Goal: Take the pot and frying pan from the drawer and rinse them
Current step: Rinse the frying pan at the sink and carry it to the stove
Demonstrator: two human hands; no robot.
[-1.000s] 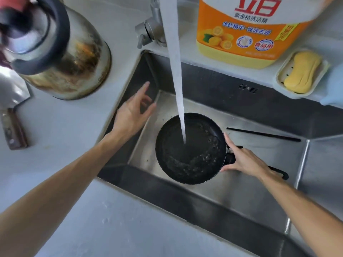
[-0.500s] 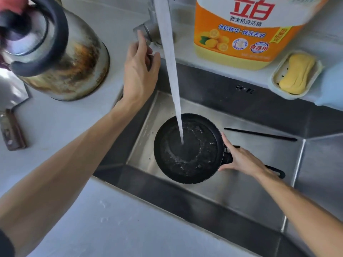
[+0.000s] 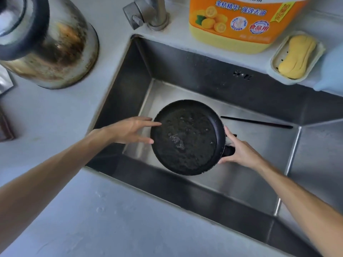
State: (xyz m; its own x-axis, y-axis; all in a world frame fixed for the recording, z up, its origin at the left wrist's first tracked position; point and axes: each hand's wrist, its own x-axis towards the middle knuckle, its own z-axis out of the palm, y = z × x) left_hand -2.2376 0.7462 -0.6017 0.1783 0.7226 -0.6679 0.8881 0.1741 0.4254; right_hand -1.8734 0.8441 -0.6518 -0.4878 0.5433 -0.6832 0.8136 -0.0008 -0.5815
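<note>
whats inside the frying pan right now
A shallow pool of water with a few bubbles sits in the frying pan, held over the sink. The dark water hides any residue beneath it.

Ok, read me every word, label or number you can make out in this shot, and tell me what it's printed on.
"金桔精华·强效去油": blue line on the orange detergent bottle behind the sink.
"食品用": red and blue badge, same bottle.
Round blue and white seal and the red and yellow corner tag, same bottle: too small to read.
Top line of the label: cut off.
No other text.

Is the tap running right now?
Off. No stream falls from the faucet into the sink, and the frying pan holds only a shallow pool of bubbly water.
</note>
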